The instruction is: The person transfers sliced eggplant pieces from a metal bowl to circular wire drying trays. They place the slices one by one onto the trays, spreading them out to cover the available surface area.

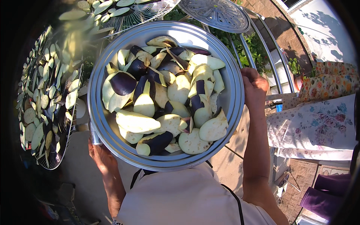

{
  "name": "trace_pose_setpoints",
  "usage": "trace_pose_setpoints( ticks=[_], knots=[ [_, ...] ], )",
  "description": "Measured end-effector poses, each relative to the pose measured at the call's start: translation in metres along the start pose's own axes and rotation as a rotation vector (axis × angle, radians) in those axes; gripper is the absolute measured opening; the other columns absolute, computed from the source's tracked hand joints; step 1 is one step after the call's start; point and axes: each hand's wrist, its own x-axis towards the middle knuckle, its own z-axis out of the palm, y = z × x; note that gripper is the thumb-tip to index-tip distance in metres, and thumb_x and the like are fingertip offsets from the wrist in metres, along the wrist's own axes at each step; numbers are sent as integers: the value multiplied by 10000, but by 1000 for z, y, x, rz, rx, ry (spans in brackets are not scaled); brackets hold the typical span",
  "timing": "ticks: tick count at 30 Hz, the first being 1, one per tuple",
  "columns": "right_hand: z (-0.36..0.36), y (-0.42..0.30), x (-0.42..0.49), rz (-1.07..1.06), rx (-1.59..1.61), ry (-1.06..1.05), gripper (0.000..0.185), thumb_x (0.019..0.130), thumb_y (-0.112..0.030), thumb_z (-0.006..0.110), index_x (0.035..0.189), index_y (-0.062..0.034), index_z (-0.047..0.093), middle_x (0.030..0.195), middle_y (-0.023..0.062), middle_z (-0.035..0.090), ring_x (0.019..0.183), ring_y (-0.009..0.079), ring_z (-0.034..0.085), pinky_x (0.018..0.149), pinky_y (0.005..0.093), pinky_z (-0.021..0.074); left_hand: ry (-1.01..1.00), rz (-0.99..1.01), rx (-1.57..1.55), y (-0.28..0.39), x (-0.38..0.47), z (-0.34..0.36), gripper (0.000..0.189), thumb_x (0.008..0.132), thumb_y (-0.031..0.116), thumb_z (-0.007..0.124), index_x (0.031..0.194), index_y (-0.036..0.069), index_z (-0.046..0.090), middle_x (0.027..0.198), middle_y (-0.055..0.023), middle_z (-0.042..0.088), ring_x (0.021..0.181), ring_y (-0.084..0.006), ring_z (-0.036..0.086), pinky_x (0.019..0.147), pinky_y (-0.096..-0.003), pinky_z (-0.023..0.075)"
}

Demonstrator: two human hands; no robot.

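A round metal basin (166,166) fills the middle of the view, held up in front of my chest. Inside it lie pale cut eggplant pieces (179,89), many with dark purple skin. My left hand (101,158) grips the basin at its lower left, its fingers partly hidden under the rim and a side handle. On the right side, my right hand (254,83) holds the rim, with its fingertips hidden behind the basin.
Wire racks (65,152) with sliced eggplant stand at the left and top left (146,14). A perforated metal disc (215,14) rests by metal rails (271,59) at the upper right. Floral cloths (312,121) and purple cloth (323,197) hang at the right.
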Motion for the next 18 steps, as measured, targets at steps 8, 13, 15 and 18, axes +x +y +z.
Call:
trace_pose_setpoints(
  ticks=[8, 13, 15, 18],
  knots=[
    [2, -13, -6, -20, -2, -32, 137, 948, 16, 668, 1058, 12, 750, 912, 61, 773, 813, 102, 723, 757, 272, 572, 189, 68, 174, 9, -5, 42, 872, 873, 675, 805, 1365, 6, 540, 1148, -63, 700, 953, -144, 724, 699, -285, 608],
    [-2, -27, -10, -17, -5, -108, 150, 957, 24, 651, 1072, 32, 746, 917, 53, 767, 814, 80, 698, 743, 259, 554, 270, 139, 341, 20, 2, 56, 498, 990, 544, 769, 1060, 61, 673, 841, 66, 629, 735, -13, 536, 622, -215, 396],
    [-5, -27, -12, -33, 91, -106, 158, 954, 32, 648, 1078, 40, 745, 918, 45, 762, 785, 65, 667, 722, 248, 536, 378, 167, 362, 21, 3, 64, 417, 1033, 484, 743, 1030, 73, 673, 837, 72, 632, 744, -18, 544, 658, -220, 425],
    [-12, -25, -10, -43, 218, -164, 191, 925, 56, 680, 1104, 28, 743, 895, 24, 731, 742, 50, 587, 688, 229, 484, 529, 150, 324, 31, 3, 79, 432, 1077, 491, 665, 1098, 61, 699, 910, 14, 705, 806, -88, 646, 715, -244, 487]
  ],
)
